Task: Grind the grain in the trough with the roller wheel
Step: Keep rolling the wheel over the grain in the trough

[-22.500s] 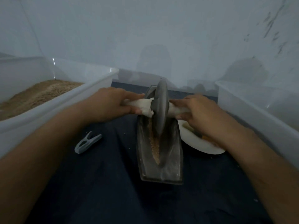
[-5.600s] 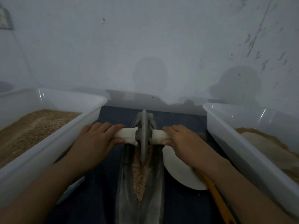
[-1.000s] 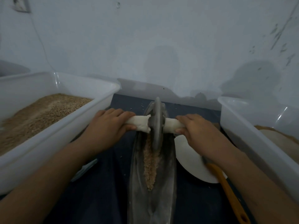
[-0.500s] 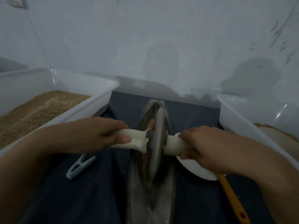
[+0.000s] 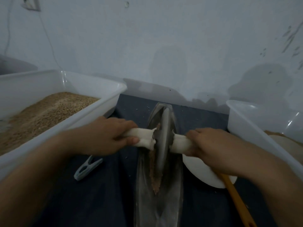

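Rolled forward since half a second ago, roller wheel (image 5: 161, 138) stands mid metal trough (image 5: 158, 185) on dark cloth; left hand (image 5: 105, 136), right hand (image 5: 211, 146) clenched round white axle handles. Brown grain (image 5: 155, 174) along groove, nearer.

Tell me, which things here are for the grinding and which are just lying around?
For the grinding: roller wheel, trough, grain, left hand, right hand.
Just lying around: clothes peg, left tub, right tub, white plate, orange handle.

The roller wheel (image 5: 161, 138) has rolled farther along the trough (image 5: 173, 185).
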`<act>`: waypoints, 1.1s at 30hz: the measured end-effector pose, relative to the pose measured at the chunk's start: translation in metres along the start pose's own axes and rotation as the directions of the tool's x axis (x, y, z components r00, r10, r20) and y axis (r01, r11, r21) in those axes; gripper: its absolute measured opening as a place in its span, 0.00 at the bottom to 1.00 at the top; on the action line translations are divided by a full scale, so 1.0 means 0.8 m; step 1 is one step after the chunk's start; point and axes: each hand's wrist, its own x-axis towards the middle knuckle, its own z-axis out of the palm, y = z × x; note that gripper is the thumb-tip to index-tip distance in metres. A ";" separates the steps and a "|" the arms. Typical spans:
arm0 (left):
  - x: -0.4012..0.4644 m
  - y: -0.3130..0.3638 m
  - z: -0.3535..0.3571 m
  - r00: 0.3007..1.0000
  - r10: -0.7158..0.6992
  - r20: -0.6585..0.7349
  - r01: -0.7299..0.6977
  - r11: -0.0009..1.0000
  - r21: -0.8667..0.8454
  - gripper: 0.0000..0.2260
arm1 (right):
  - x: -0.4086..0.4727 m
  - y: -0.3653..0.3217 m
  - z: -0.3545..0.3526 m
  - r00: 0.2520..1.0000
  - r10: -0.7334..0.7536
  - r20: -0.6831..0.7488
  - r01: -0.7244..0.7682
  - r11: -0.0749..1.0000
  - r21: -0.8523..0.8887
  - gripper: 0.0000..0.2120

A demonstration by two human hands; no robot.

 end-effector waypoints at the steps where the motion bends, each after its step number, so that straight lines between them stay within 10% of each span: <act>1: -0.006 0.000 -0.007 0.997 0.023 0.073 -0.018 0.997 -0.077 0.25 | -0.009 -0.004 -0.010 0.998 -0.020 0.051 0.019 1.000 0.023 0.09; 7: -0.013 0.003 -0.018 0.982 0.009 0.189 0.039 0.968 -0.249 0.21 | -0.027 -0.009 -0.027 0.985 -0.053 0.163 0.043 0.997 0.061 0.12; 10: 0.004 0.005 0.004 0.997 -0.071 -0.027 0.071 0.997 0.011 0.25 | 0.001 0.001 0.001 0.999 0.048 0.022 -0.049 0.998 0.050 0.03; 15: 0.028 0.008 0.042 0.920 -0.095 -0.381 0.229 0.918 0.324 0.25 | 0.038 0.020 0.046 0.958 0.125 -0.259 -0.150 0.986 -0.078 0.18; 19: 0.018 0.001 0.028 0.948 -0.025 -0.319 0.109 0.963 0.247 0.30 | 0.026 0.013 0.032 0.983 0.072 -0.166 -0.079 0.996 -0.037 0.08; 25: -0.016 0.001 -0.019 0.985 0.068 0.159 -0.030 0.973 -0.229 0.21 | -0.030 -0.012 -0.032 0.987 -0.073 0.140 0.061 0.994 0.091 0.12; 33: 0.005 0.003 0.005 0.994 -0.108 0.009 0.108 0.992 -0.069 0.25 | 0.007 0.003 0.009 0.995 0.035 -0.093 -0.031 0.998 0.047 0.11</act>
